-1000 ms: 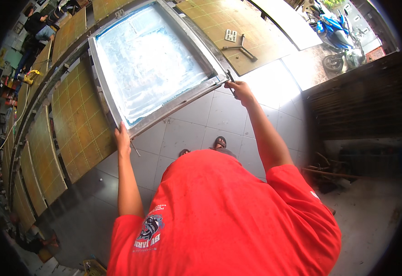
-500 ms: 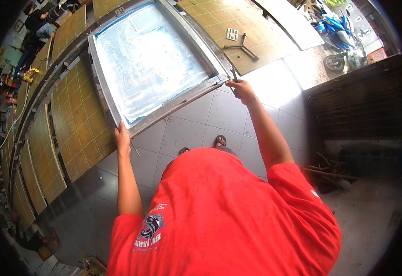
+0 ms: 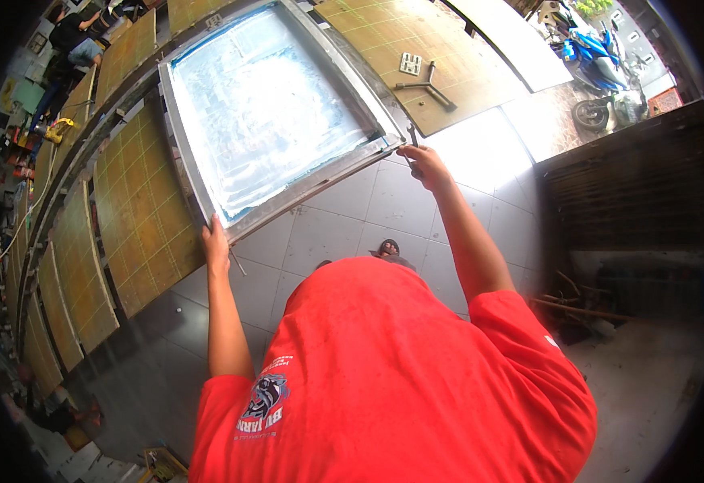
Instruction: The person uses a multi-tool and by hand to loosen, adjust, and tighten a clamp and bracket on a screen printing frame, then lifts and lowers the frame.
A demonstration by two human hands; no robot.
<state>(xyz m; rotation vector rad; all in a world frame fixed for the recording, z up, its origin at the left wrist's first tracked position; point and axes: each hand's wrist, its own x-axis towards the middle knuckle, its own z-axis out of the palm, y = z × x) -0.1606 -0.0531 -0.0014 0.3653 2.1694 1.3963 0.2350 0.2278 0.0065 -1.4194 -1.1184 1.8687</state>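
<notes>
The left hand (image 3: 217,243) clasps the smeared metal frame (image 3: 312,186), the right hand (image 3: 429,168) grips a slim tool (image 3: 412,134) beside it, and a Y-shaped wrench (image 3: 427,84) lies right of it.

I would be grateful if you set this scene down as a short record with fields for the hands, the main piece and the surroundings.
Left hand: thumb on the near corner of the grey frame; other fingers' hold unclear
Right hand: holding a dark tool by the frame's right corner
Panel inside frame: whitish, blue along its edges
Board at right: bears a three-armed wrench and a small pale block
Background: blue motorcycle, upper right; another person, upper left
</notes>
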